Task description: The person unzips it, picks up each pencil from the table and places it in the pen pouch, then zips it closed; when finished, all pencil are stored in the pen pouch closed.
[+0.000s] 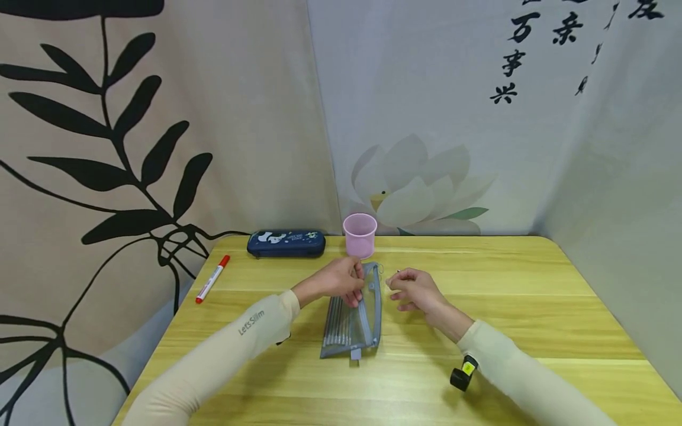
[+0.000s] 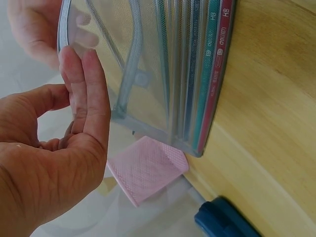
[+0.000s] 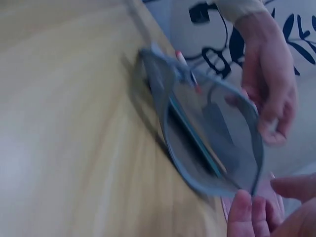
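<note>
A grey mesh zip pouch (image 1: pixel 367 322) stands on the table with its zip side gaping. Several pencils (image 2: pixel 210 74), a green and a red one among them, line its closed side in the left wrist view. My left hand (image 1: pixel 341 281) pinches the pouch's upper edge between thumb and fingers, the fingers partly behind the mesh. Close to the pouch's far right end is my right hand (image 1: pixel 418 293). Its thumb and fingers (image 3: pixel 240 212) are apart in the right wrist view, beside the pouch's corner; I cannot tell whether they touch it.
A pink cup (image 1: pixel 360 236) stands at the table's back edge, just behind the pouch. Left of it lies a dark blue pencil case (image 1: pixel 286 244). A red-and-white marker (image 1: pixel 212 279) lies near the left edge of the wooden table (image 1: pixel 511 284). Curtains hang around the table.
</note>
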A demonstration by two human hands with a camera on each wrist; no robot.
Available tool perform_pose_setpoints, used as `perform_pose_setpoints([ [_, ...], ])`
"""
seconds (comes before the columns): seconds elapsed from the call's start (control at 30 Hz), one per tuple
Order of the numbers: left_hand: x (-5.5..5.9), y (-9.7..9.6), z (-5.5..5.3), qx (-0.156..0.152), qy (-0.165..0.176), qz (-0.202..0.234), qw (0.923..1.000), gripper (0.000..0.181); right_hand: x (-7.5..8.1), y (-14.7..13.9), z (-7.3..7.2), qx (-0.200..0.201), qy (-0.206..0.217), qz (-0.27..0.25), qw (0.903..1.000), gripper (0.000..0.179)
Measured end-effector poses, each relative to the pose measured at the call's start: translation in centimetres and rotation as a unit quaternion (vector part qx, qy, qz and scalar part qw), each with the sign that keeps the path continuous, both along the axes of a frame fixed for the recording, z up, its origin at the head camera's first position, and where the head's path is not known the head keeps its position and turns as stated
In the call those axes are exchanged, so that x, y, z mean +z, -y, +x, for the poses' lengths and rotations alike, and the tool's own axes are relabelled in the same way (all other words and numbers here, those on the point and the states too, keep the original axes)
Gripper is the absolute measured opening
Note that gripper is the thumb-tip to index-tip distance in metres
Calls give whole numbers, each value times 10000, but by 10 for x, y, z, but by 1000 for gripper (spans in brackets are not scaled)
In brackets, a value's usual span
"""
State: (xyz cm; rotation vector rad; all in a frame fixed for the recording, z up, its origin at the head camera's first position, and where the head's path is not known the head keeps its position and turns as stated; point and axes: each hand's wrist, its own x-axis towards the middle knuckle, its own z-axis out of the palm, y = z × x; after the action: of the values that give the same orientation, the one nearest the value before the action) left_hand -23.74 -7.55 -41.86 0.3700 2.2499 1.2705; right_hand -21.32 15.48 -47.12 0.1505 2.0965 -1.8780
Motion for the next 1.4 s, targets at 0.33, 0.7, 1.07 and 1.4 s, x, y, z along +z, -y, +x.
perform_pose_setpoints([
  [0.33, 1, 0, 1, -4, -31, -25, 10000, 7, 6, -52, -11, 613, -934, 973, 9890, 37],
  [0.7, 1, 1, 2, 0, -55, -94, 9999, 7, 1, -88, -34, 1689, -1401, 1970, 9555, 33],
  [1.07, 1, 3, 1, -1, -84, -32, 10000, 6, -22, -110, -58, 2320, -1092, 1640, 9526, 35],
  [1.4, -4, 3, -1, -69, -97, -147, 9998, 6, -26, -113, -60, 2453, -1152, 1536, 9502, 31],
])
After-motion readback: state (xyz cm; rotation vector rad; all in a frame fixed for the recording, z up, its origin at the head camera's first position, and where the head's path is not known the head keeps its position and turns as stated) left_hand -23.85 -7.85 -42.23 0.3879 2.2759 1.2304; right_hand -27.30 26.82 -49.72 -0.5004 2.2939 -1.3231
